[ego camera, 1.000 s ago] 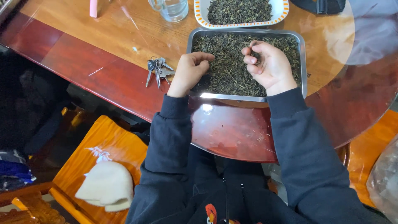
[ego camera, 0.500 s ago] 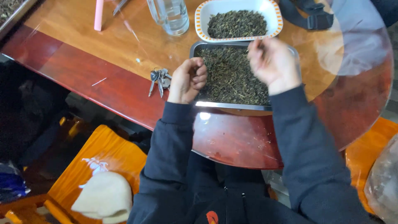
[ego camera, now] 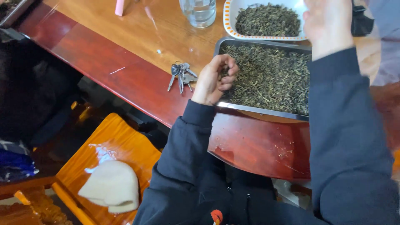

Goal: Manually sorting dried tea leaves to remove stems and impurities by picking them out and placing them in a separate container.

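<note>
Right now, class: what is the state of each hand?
Left hand: loosely curled at the metal tray's left edge; contents cannot be told.
Right hand: raised over the white dish; grip cannot be told.

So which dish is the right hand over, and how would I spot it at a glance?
Start at the wooden table, then find the steel tray of dried leaves near its edge. Just beyond the tray sits the bowl, under the raised right hand. It also holds leaves, but it is white with an orange patterned rim, not bare metal.

We lift our right hand [ego camera: 328,23] off the metal tray [ego camera: 266,111], now up over the white dish [ego camera: 228,16].
</note>
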